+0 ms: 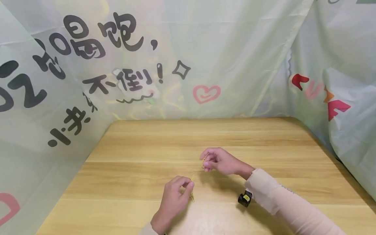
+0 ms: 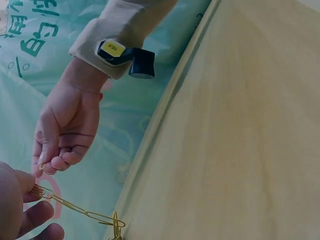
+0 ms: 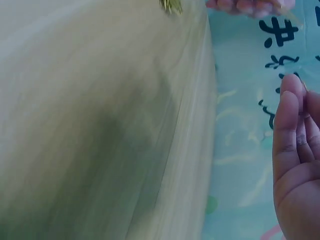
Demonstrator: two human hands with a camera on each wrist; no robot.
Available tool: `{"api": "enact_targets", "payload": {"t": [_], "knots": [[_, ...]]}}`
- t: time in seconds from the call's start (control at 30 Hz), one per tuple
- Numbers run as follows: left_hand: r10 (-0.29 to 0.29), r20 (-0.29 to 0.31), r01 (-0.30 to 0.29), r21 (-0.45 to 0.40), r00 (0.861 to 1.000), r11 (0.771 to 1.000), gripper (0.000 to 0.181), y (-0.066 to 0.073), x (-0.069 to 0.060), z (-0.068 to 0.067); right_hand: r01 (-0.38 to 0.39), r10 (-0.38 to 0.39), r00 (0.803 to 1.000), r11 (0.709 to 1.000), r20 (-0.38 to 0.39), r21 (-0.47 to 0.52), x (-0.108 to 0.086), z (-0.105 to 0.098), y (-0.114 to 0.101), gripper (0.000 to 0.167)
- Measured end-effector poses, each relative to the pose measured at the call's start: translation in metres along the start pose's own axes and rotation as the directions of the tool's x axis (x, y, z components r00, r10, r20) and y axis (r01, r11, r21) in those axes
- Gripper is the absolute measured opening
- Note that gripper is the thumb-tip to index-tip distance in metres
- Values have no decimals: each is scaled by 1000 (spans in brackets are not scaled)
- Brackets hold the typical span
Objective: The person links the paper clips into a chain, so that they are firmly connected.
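Observation:
My left hand (image 1: 175,195) pinches the end of a chain of gold paper clips (image 2: 75,206) between thumb and forefinger. In the left wrist view, the linked clips hang away from the fingertips toward a bunched cluster (image 2: 117,225). Higher and to the right, my right hand (image 1: 224,161) pinches a single gold paper clip (image 1: 203,163), mostly covered by the fingers. A gap separates the two hands, both held above the wooden table (image 1: 141,143). In the right wrist view, the paper clip bunch (image 3: 171,6) shows at the top edge.
A small black device with a yellow label (image 1: 244,198) is fixed at the right sleeve cuff (image 1: 261,189). Pale green printed cloth (image 1: 235,58) with dark lettering and hearts surrounds the table at the back and both sides.

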State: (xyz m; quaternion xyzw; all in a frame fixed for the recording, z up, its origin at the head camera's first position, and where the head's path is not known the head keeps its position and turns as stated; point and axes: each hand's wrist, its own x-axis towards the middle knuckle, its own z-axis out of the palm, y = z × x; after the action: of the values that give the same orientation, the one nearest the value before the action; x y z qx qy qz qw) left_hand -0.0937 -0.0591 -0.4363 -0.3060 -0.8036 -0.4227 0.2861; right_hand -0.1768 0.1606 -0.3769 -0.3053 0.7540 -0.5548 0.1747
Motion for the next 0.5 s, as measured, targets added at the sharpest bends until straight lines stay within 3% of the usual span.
{"api": "enact_targets", "payload": {"t": [0.1,0.5], "knots": [[36,-3,-35,35,999,999,9,0,1,0,13,-13,1000,999,17,39,0,4,-3,10],[50,0,-50,52,999,997,6,1,2,-1,34,-38,996,998,80,56,-1,20,-8,13]]}}
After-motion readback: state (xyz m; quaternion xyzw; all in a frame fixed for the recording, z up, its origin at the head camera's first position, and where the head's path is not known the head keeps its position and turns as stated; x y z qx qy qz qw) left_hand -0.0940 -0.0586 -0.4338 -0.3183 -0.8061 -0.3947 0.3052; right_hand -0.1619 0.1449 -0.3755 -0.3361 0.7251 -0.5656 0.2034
